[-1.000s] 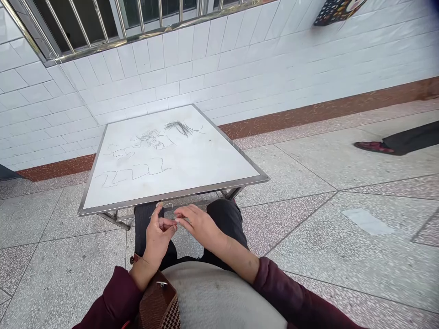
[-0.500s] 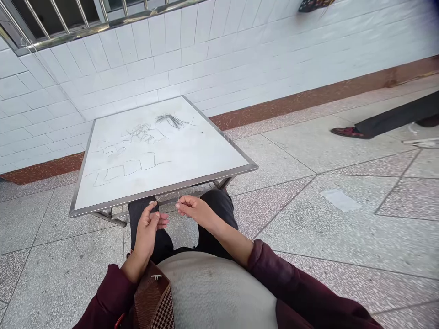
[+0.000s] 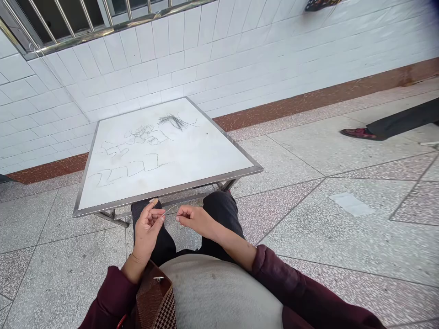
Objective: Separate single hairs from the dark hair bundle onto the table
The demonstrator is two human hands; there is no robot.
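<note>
A thin bent wire (image 3: 170, 209) spans the short gap between my hands, over my knees by the table's front edge. My left hand (image 3: 148, 228) pinches one end between thumb and finger; a tan wrap covers one of its fingertips. On the other side, my right hand (image 3: 195, 220) has its fingertips closed on the wire, and a thin loop hangs beneath them. Zigzag-bent wires (image 3: 144, 170) lie on the white tabletop (image 3: 206, 157). Behind them is a tangle of bent wires (image 3: 142, 133), with a bundle of straighter dark wires (image 3: 173, 121) to its right.
The metal-rimmed table stands near a white tiled wall (image 3: 137, 68) with a barred window (image 3: 75, 23). On the speckled floor at right lies a white sheet (image 3: 351, 204). Another person's shoe and trouser leg (image 3: 394, 125) show farther right.
My left thumb and finger have closed on the wire, where the hand was more open before. The wire's raised arc now sits lower between my hands. The view has shifted slightly.
</note>
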